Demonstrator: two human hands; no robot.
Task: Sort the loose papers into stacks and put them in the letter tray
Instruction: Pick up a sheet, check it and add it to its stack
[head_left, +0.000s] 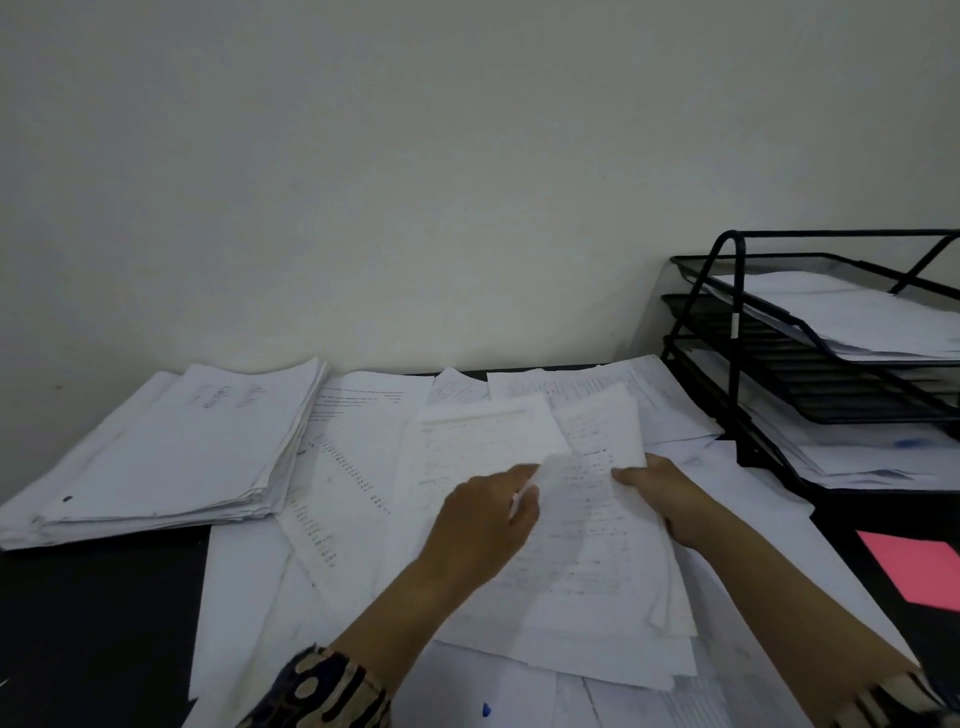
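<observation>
Loose white printed papers lie spread over the dark desk in the middle. A thick stack of papers sits at the left. My left hand pinches the edge of a lifted sheet near the centre. My right hand grips a bundle of sheets at its right edge. The black wire letter tray stands at the right, with papers on its top and bottom shelves; the middle shelf looks bare.
A pink sheet lies on the dark desk at the far right, in front of the tray. A plain pale wall rises behind the desk. Bare dark desk surface shows at the lower left.
</observation>
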